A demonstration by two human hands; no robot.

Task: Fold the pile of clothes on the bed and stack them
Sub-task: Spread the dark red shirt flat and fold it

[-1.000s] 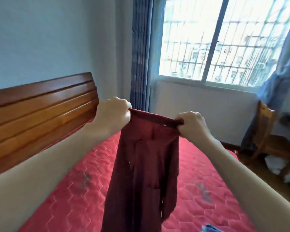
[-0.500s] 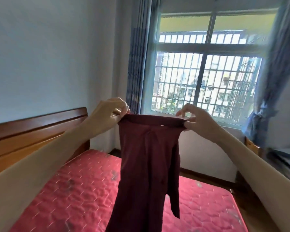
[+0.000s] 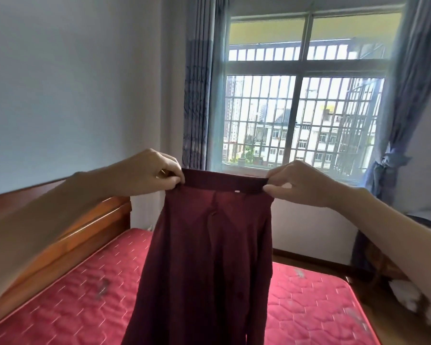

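A dark red garment (image 3: 209, 257) hangs in the air in front of me, held up by its top band. My left hand (image 3: 149, 173) pinches the band's left corner and my right hand (image 3: 299, 183) pinches the right corner, both at chest height. The cloth hangs straight down over the red quilted mattress (image 3: 72, 307) and its lower end runs out of view at the bottom. The pile of clothes is not in view.
A wooden headboard (image 3: 67, 240) runs along the left side of the bed. A barred window (image 3: 301, 120) with blue curtains (image 3: 199, 83) faces me. At the right stands dark furniture (image 3: 383, 265) with something white (image 3: 408, 292) by my forearm.
Both hands have lifted the garment higher and spread its top band wider. The view has tilted up, so more window and wall and less mattress show.
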